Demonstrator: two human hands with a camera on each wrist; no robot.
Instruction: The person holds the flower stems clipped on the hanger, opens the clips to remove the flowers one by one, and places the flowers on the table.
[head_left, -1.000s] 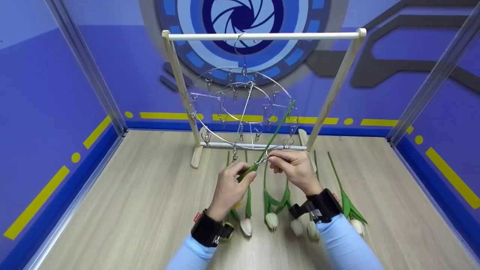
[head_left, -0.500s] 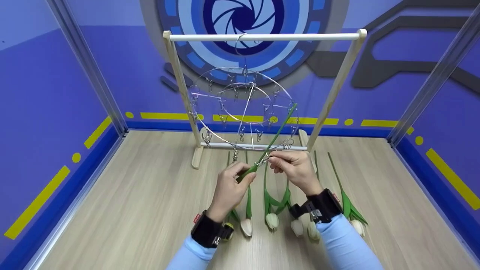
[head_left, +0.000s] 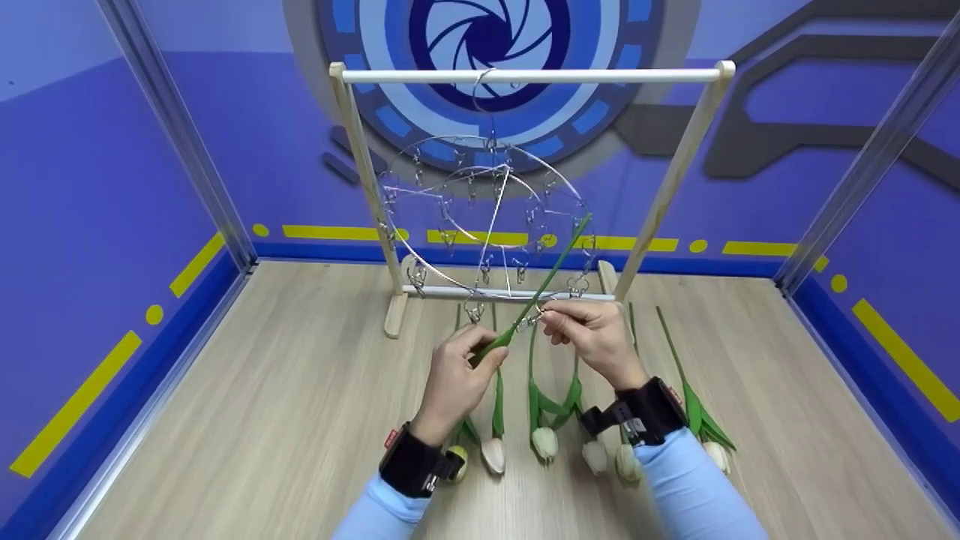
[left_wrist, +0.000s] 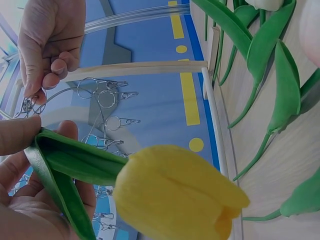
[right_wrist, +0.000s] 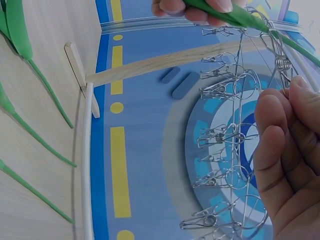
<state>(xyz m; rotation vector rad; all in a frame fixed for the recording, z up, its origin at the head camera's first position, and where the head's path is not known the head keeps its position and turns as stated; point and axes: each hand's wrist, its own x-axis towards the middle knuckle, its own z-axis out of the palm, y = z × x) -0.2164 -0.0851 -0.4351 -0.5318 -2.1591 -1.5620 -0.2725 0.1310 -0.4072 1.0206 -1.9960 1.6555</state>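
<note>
In the left wrist view, my left hand (left_wrist: 45,185) holds an artificial yellow tulip (left_wrist: 175,192) by its green leaves and stem. Its stem (head_left: 553,271) slants up and right in the head view, towards the round hanger. My right hand (head_left: 592,337) pinches a metal wire clip (right_wrist: 282,62) of that hanger between thumb and fingers. The clip lies right beside the stem; whether it grips the stem I cannot tell. The round wire hanger (head_left: 491,214) hangs by its hook from the rack, with several clips dangling around it.
A wooden rack with a white top bar (head_left: 600,76) stands at the back of the table (head_left: 315,420). Several white tulips lie in front of it, among them one tulip (head_left: 545,442) between my forearms and another tulip (head_left: 716,454) at the right. Blue printed walls (head_left: 75,187) enclose the table.
The stem's tip has sunk slightly, and my left hand has shifted a little left with the tulip. The clip in my right hand now shows more to the right of the stem.
</note>
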